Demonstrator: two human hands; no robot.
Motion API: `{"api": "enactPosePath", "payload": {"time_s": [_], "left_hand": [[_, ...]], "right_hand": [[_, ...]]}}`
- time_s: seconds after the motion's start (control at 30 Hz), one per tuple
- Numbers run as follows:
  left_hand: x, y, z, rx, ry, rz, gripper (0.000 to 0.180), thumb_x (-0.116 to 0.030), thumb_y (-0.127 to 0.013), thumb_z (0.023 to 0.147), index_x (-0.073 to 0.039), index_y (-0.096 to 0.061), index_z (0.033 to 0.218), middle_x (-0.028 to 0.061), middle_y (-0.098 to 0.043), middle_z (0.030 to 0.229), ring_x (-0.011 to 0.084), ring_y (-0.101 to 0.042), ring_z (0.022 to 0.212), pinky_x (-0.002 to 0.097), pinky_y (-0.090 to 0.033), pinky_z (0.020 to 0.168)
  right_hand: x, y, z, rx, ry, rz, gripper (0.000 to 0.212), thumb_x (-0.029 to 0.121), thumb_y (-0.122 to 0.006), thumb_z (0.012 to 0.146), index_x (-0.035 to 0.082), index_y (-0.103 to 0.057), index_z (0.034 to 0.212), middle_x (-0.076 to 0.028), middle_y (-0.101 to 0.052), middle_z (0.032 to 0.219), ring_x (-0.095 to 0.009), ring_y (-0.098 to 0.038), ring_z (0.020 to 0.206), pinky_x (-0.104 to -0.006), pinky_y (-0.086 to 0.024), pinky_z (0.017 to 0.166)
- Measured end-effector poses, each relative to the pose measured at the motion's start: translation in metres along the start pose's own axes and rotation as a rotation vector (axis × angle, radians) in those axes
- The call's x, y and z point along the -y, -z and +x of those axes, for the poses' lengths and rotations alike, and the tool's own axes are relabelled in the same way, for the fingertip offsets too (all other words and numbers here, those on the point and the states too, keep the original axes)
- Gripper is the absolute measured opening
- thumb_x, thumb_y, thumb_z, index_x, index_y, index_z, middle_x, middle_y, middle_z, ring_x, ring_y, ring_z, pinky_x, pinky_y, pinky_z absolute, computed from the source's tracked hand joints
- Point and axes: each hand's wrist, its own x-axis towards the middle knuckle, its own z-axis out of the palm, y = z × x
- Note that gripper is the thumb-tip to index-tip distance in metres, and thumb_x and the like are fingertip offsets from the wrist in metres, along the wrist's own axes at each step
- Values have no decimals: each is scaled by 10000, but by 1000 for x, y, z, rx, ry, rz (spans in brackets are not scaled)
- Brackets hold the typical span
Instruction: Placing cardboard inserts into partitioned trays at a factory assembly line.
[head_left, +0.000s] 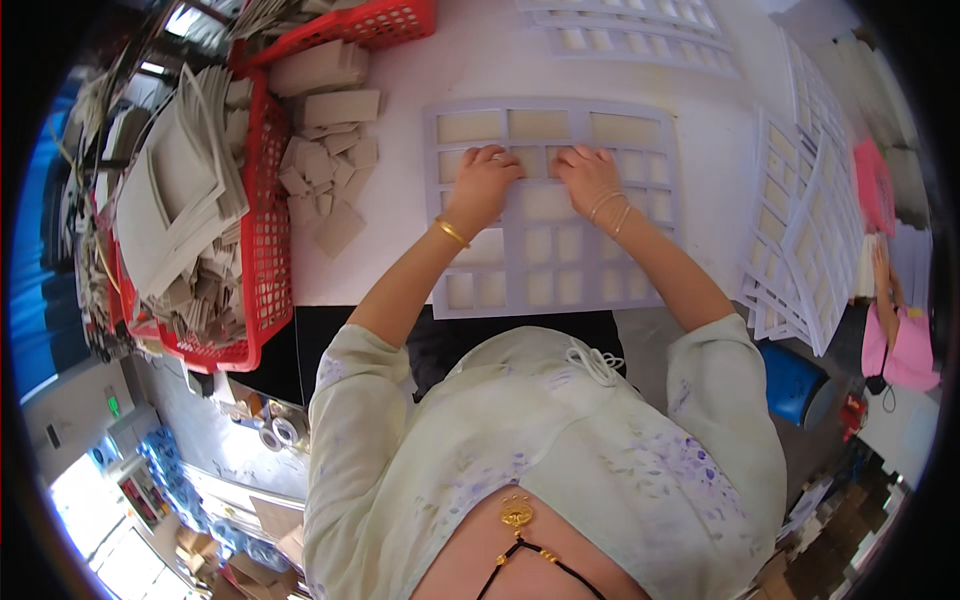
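Observation:
A pale lavender-white lattice sheet (pixel 514 230) with rectangular cells of several sizes lies flat before me, its near edge by the table's front. Beige pieces fill many of the cells. My left hand (pixel 484 186) rests on its upper middle, fingers bent and close together, tips turned down. Close by on the right, my right hand (pixel 588 182) is curled in the same way over the sheet. A small beige piece (pixel 531 160) shows in the gap between the two hands. Whatever is under the fingertips is hidden.
Loose grey-beige board offcuts (pixel 325 165) lie left of the sheet. Beyond them stands a red plastic basket (pixel 268 220) heaped with board scraps; another red basket (pixel 385 22) is farther back. More lattice sheets (pixel 800 220) overlap at the right, others (pixel 630 35) at the back. Someone in pink (pixel 905 345) is at far right.

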Motion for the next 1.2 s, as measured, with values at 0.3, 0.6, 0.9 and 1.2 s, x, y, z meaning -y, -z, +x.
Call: {"api": "enactPosePath", "payload": {"time_s": [0.3,0.6,0.9,1.2], "left_hand": [[5,26,-36,-308,68,-224,308,30,-603,695,-119,-638,962,52,-611,1034,262,-536,1037,391,-407,891],[108,79,-194,-531,559,11,444,-55,-685,713,-97,-530,1127,132,-552,1100,334,-515,1031,430,-404,883],[105,78,-217,-358,754,-88,568,-128,-754,667,-23,-491,1160,179,-565,1073,368,-554,965,427,-456,802],[90,59,-236,-719,791,-381,306,-46,-672,757,-32,-581,1049,72,-566,827,160,-504,677,275,-425,625]], "right_hand": [[14,9,1,95,-51,-147,189,129,-523,785,144,-641,931,8,-560,1036,-161,-495,1026,-361,-370,816],[7,23,34,91,-19,43,268,19,-605,643,129,-631,885,-32,-587,999,-250,-524,981,-409,-432,800],[184,-10,112,-28,221,537,286,109,-645,700,106,-589,980,-96,-597,1003,-302,-539,971,-408,-454,830],[236,-32,122,78,232,476,395,181,-691,683,97,-570,1050,-94,-507,1058,-291,-518,1002,-392,-472,811]]}}
